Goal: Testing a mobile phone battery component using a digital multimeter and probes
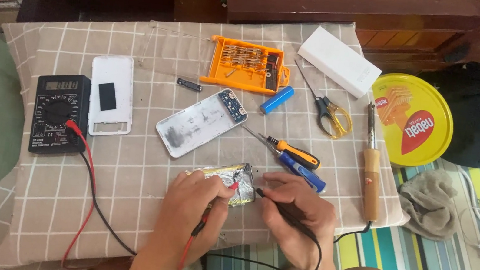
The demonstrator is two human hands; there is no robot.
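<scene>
While my left hand (194, 206) grips the red probe (232, 186) and my right hand (294, 212) the black probe (280, 207), both tips meet the silver battery pack (233, 180) at the table's near edge, leads trailing left to the multimeter (61, 113) for a reading.

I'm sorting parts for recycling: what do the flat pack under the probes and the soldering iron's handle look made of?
The flat pack looks wrapped in shiny silver foil, crinkled and reflective. The soldering iron's handle looks like wood, a matte orange-brown, though painted plastic is possible.
</scene>
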